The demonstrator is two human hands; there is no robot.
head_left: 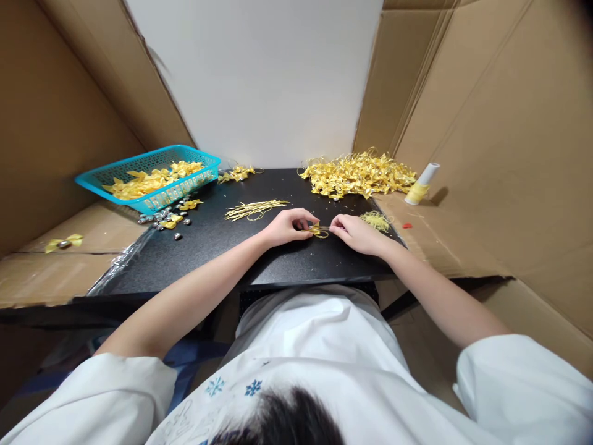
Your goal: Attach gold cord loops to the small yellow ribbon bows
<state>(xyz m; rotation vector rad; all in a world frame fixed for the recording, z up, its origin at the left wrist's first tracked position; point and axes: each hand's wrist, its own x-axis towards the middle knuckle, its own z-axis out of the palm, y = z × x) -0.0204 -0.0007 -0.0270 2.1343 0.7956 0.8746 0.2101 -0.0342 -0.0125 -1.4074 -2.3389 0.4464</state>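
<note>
Just above the black table, my left hand [291, 227] pinches a small yellow ribbon bow [317, 230] between thumb and fingers. A loop of thin gold cord [323, 235] hangs from the bow. My right hand [354, 233] is closed at the bow's right side, its fingertips pinching what looks like the end of the cord. Its fingers partly hide the grip. Beyond my left hand lies a bundle of straight gold cords [254, 210]. Close behind my right hand is a small heap of short yellow-green strands [376, 220].
A blue basket [180, 150] of yellow bows stands at the left, with silvery beads [160, 216] before it. A big pile of corded bows [359, 175] is at the back right, near a white tube [424, 179]. Cardboard walls [500, 136] enclose the sides.
</note>
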